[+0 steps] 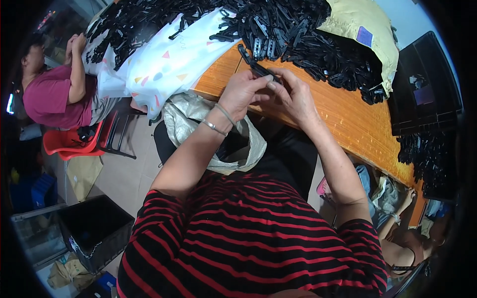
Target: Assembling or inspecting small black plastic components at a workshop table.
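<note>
Above the near edge of the wooden table, my left hand (242, 93) and my right hand (294, 94) are closed on one slim black plastic part (257, 67). It looks like a long clip, but its exact kind is unclear. Its far end sticks out past my fingers, tilted up and to the left. My two thumbs come close together at its near end, and the fingers partly cover it. Just beyond lies a big heap of similar black plastic parts (278, 30), several of them loose near its front edge.
White patterned plastic sheeting (164, 59) hangs over the table's left side. A yellowish sack (357, 25) and a black bin (422, 84) stand on the right. A woven sack (248, 154) is at my lap. A co-worker (54, 94) sits at left by a red chair (74, 141).
</note>
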Motion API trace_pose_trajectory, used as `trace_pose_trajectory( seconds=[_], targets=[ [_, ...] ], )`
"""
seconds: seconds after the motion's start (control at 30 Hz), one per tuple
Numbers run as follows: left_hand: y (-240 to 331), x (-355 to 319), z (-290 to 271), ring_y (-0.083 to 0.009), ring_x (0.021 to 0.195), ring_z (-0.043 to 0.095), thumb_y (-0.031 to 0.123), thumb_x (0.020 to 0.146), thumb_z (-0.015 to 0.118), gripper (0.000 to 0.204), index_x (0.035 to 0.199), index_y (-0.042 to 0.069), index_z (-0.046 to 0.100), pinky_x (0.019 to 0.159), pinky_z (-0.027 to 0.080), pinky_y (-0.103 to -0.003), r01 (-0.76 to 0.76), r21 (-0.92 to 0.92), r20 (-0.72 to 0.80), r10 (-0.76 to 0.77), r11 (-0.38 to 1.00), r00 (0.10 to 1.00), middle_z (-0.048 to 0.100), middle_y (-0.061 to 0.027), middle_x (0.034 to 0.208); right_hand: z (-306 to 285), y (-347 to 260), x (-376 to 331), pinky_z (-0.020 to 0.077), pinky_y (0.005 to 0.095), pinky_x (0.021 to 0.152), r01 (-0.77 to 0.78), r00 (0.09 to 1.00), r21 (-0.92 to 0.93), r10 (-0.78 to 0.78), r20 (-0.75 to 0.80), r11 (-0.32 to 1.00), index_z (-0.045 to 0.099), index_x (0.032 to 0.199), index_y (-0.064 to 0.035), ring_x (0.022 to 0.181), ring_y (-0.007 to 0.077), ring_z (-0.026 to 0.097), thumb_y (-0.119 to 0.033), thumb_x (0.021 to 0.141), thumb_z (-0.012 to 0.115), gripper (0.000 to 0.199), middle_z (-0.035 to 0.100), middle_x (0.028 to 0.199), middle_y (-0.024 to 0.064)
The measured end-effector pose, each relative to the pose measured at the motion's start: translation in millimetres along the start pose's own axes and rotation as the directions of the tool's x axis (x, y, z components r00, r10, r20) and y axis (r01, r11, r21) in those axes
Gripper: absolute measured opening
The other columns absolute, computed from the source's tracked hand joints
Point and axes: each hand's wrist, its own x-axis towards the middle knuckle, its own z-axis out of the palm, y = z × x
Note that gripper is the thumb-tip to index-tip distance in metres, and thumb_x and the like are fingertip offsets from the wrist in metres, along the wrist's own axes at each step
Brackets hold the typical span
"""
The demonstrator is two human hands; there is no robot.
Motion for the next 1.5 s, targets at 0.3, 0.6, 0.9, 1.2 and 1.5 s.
trace_pose_trajectory(
  seconds=[0.3, 0.6, 0.9, 1.2, 1.5],
  targets=[
    [18.2, 14.0, -10.5, -0.0046, 0.06, 0.06, 0.018, 0.085, 0.068, 0.021, 0.097, 0.002, 0.06, 0.052, 0.05, -0.016, -0.076, 0.376, -0.071, 0.11, 0.924, 0.991, 0.062, -0.001, 0.077, -17.0, 21.4, 7.6, 0.0396, 0.0199, 0.043, -0.426, 0.904, 0.368, 0.373, 0.209, 0.827, 0.062, 0.09, 0.0012, 0.046, 0.0069, 0.051, -0.012, 0.091, 0.059, 0.014, 0.061, 0.065, 0.0029],
    [-0.6, 30.5, -18.8, -0.0082, 0.057, 0.056, 0.01, 0.081, 0.069, 0.014, 0.084, -0.001, 0.062, 0.051, 0.047, -0.021, -0.144, 0.576, -0.065, 0.221, 0.805, 0.973, 0.061, -0.0036, 0.07, -10.0, 34.7, 6.8, 0.044, 0.0232, 0.038, -0.572, 0.82, 0.382, 0.501, 0.277, 0.726, 0.051, 0.08, -0.0029, 0.044, 0.0103, 0.055, -0.015, 0.089, 0.062, 0.019, 0.061, 0.062, 0.0066],
    [-7.2, 34.3, -23.3, -0.0092, 0.056, 0.056, 0.012, 0.079, 0.07, 0.016, 0.082, -0.002, 0.061, 0.051, 0.046, -0.023, -0.158, 0.668, -0.083, 0.284, 0.727, 0.955, 0.061, -0.0046, 0.068, -4.5, 33.9, 9.4, 0.0451, 0.0246, 0.038, -0.596, 0.803, 0.36, 0.526, 0.28, 0.718, 0.05, 0.081, -0.0018, 0.044, 0.0121, 0.056, -0.014, 0.09, 0.061, 0.019, 0.06, 0.064, 0.007],
    [-16.2, 36.7, -30.5, -0.0075, 0.055, 0.054, 0.012, 0.081, 0.069, 0.015, 0.082, -0.001, 0.061, 0.048, 0.044, -0.022, -0.175, 0.704, -0.07, 0.313, 0.688, 0.947, 0.059, -0.0025, 0.067, -4.2, 32.2, 8.9, 0.0424, 0.0213, 0.038, -0.617, 0.786, 0.309, 0.546, 0.29, 0.724, 0.052, 0.085, -0.0033, 0.043, 0.0096, 0.054, -0.017, 0.09, 0.062, 0.017, 0.061, 0.064, 0.0053],
    [-11.7, 34.6, -21.2, -0.0183, 0.061, 0.061, 0.018, 0.075, 0.072, 0.021, 0.076, 0.0, 0.06, 0.058, 0.049, -0.032, -0.124, 0.909, -0.051, 0.402, 0.398, 0.914, 0.062, -0.009, 0.066, -5.9, 34.2, 22.0, 0.0429, 0.026, 0.035, -0.63, 0.761, 0.148, 0.569, 0.312, 0.762, 0.05, 0.077, -0.0016, 0.042, 0.016, 0.058, -0.014, 0.089, 0.062, 0.021, 0.06, 0.057, 0.0093]
  ],
)
